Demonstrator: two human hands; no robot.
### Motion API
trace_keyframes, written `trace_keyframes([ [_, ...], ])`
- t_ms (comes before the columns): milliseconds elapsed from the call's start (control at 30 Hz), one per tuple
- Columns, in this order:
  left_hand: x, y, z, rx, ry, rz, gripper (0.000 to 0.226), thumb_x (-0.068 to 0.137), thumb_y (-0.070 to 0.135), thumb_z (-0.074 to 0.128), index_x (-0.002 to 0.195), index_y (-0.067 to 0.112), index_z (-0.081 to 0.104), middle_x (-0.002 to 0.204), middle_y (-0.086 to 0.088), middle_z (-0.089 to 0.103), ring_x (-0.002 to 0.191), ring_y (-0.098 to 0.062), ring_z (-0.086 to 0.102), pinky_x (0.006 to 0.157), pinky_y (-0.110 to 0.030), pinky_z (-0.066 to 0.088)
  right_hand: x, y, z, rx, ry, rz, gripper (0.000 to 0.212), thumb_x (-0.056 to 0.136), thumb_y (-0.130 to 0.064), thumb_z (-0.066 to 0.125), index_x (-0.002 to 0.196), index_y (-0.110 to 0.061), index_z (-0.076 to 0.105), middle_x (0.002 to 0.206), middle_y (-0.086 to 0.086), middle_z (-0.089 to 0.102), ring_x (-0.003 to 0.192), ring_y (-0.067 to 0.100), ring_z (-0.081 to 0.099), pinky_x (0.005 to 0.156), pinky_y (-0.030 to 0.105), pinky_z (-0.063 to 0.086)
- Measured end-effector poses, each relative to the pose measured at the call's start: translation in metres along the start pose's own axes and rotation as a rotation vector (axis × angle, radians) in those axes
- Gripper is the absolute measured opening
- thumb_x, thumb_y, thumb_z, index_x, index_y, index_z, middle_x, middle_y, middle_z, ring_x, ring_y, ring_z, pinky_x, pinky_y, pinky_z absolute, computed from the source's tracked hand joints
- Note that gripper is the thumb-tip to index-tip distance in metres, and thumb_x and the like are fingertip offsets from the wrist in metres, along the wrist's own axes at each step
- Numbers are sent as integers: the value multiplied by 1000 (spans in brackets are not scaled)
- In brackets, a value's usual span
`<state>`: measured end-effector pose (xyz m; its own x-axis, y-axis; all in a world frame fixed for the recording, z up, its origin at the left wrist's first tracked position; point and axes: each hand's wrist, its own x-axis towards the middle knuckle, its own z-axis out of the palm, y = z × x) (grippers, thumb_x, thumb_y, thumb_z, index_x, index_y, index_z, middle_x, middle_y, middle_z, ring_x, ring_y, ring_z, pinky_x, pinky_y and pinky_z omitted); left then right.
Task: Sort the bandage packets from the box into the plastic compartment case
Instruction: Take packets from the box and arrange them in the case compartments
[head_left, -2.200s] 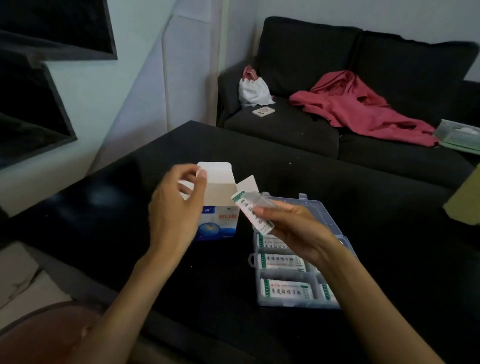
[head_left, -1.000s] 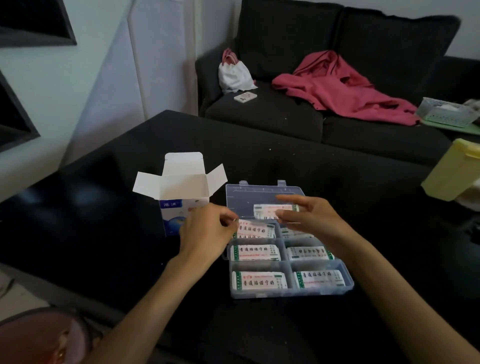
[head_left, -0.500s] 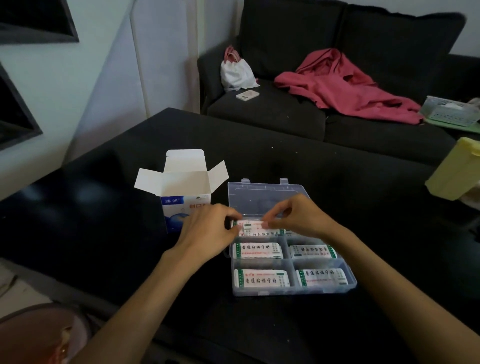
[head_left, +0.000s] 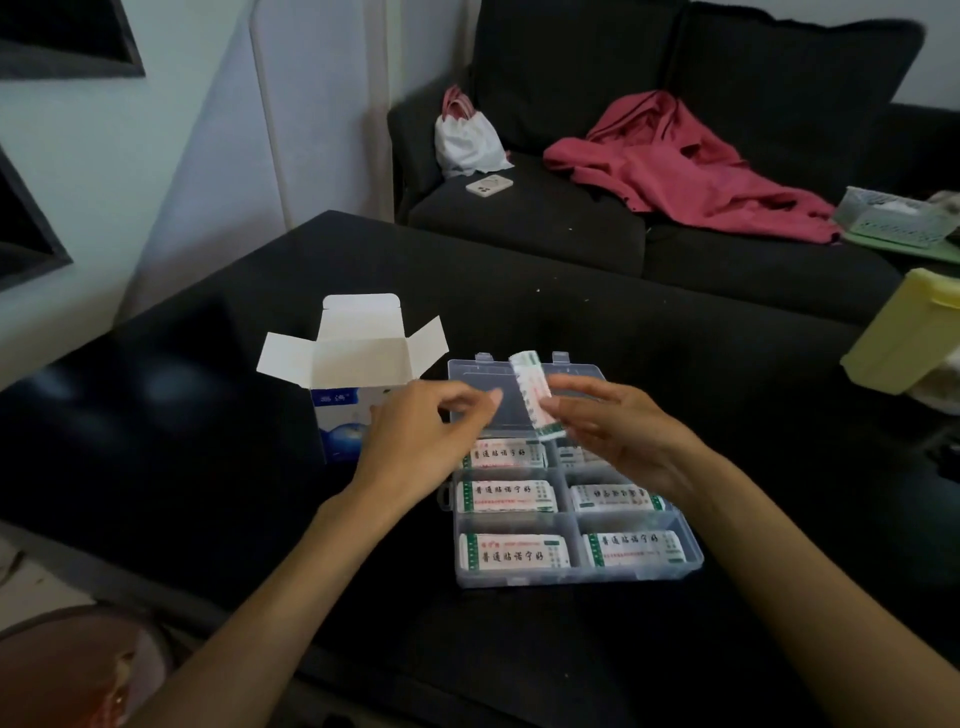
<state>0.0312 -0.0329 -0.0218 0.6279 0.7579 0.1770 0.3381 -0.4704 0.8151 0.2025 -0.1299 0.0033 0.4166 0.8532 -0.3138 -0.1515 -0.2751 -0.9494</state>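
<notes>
Right hand pinches bandage packet over far end of plastic case; left hand just beside, fingers loosely curled, holding nothing; open box left of case; packets fill near compartments.

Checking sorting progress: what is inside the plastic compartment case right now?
The compartment case holds bandage packets in six visible compartments. The right hand, pinching another packet, covers part of the back right compartment. How many packets lie stacked in each cannot be seen.

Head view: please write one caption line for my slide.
Right hand pinches a bandage packet above the open compartment case; left hand hovers empty beside the opened box.
</notes>
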Motion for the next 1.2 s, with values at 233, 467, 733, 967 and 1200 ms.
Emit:
trace_keyframes([
  [233, -2, 26, 19, -386, -179, -120, 19, 85, 20, 66, 104, 19, 69, 89, 9, 71, 69, -4, 66, 55, -10, 47, -19, 16, -1, 151, 147, -61, 48, 76, -16, 73, 122, -20, 57, 103, 1, 72, 95, 9, 68, 85, 23, 49],
  [467, 5, 38, 34, -26, -233, -32, 17, 87, 28, 65, 102, 34, 71, 98, 18, 69, 86, -1, 65, 82, -32, 54, -51, 1, -46, -135, 202, -95, 27, 80, -19, 68, 106, -25, 63, 100, 1, 71, 92, 13, 68, 82, 29, 53],
  [733, 21, 48, 46, 242, -204, -78, 14, 88, 34, 63, 100, 33, 71, 100, 16, 69, 93, -1, 61, 75, -24, 43, -31, 3, -65, -502, 251, -227, 22, 75, -9, 74, 91, -22, 67, 85, -4, 71, 78, 4, 69, 69, 19, 56],
  [967, 33, 50, 56, 506, -236, -30, 18, 90, 35, 60, 104, 30, 71, 106, 13, 69, 97, -8, 63, 74, -24, 42, -1, 20, -76, -700, 149, -298, 23, 76, -6, 74, 83, -27, 65, 81, -5, 69, 75, -1, 67, 67, 11, 52],
  [1200, 38, 47, 60, 565, -339, 31, 21, 88, 37, 62, 108, 33, 67, 102, 9, 64, 81, -6, 52, 71, -24, 42, 6, 20, -80, -881, 78, -347, 20, 78, -14, 73, 85, -31, 65, 82, -11, 67, 74, 2, 63, 67, 20, 53],
])
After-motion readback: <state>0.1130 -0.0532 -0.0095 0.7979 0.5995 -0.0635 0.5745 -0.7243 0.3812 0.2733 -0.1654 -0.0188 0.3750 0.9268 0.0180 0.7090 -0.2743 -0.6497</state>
